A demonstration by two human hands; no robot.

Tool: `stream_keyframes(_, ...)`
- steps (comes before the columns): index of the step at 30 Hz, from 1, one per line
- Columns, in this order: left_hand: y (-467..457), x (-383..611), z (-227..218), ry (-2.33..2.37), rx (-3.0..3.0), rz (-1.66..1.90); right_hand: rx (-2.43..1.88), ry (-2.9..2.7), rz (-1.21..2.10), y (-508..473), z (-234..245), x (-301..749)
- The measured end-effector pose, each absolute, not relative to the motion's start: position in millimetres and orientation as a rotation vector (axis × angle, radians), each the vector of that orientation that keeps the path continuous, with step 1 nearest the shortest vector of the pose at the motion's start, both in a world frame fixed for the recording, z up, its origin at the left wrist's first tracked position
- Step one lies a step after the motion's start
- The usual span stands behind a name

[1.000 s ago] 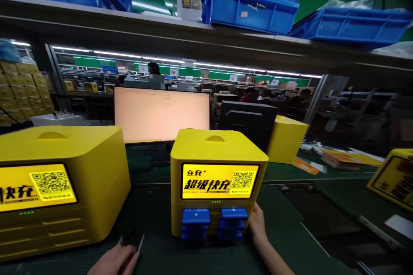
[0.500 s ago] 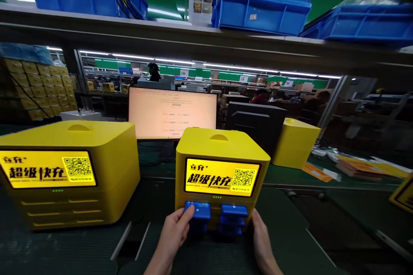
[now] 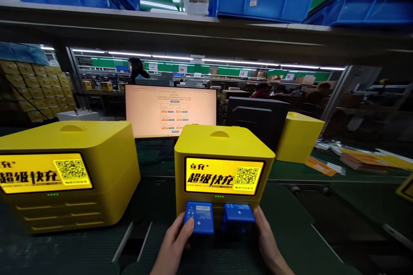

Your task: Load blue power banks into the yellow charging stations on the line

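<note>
Left hand has drawn flat blue plastic power bank partway out of yellow box-shaped charging station, grip pinching it; right hand flat against station side, holding nothing. Loose pinch could drop bank onto worktop.

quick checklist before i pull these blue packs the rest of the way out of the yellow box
1. Left hand has the left blue pack pinched, thumb on top: ok.
2. Right hand grips the right blue pack: cannot tell, fingers partly hidden.
3. Left pack slid out of the yellow box: ok, sticks out.
4. Box flat on the green mat: ok.
5. Lower slots free of packs: cannot tell.
</note>
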State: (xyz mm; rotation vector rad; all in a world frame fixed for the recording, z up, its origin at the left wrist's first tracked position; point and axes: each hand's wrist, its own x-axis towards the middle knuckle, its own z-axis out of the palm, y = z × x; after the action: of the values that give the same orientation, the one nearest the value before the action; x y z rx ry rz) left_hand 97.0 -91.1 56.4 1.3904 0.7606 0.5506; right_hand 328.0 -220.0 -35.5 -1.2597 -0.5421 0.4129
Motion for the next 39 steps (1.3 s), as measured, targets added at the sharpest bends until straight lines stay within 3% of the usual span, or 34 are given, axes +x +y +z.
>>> stream_keyframes(24, -97, 99, 57, 0.74, 1.405, 0.623, -1.309, -0.535, 0.404, -221, -27, 328)
stream_keyframes(33, -94, 103, 32, 0.77, 1.245, 0.73, -1.276, -0.564, 0.416, -220, -25, 328)
stream_keyframes(39, -77, 95, 47, 0.766, 1.521, 0.508, -1.271, -0.564, 0.4, -219, -24, 328)
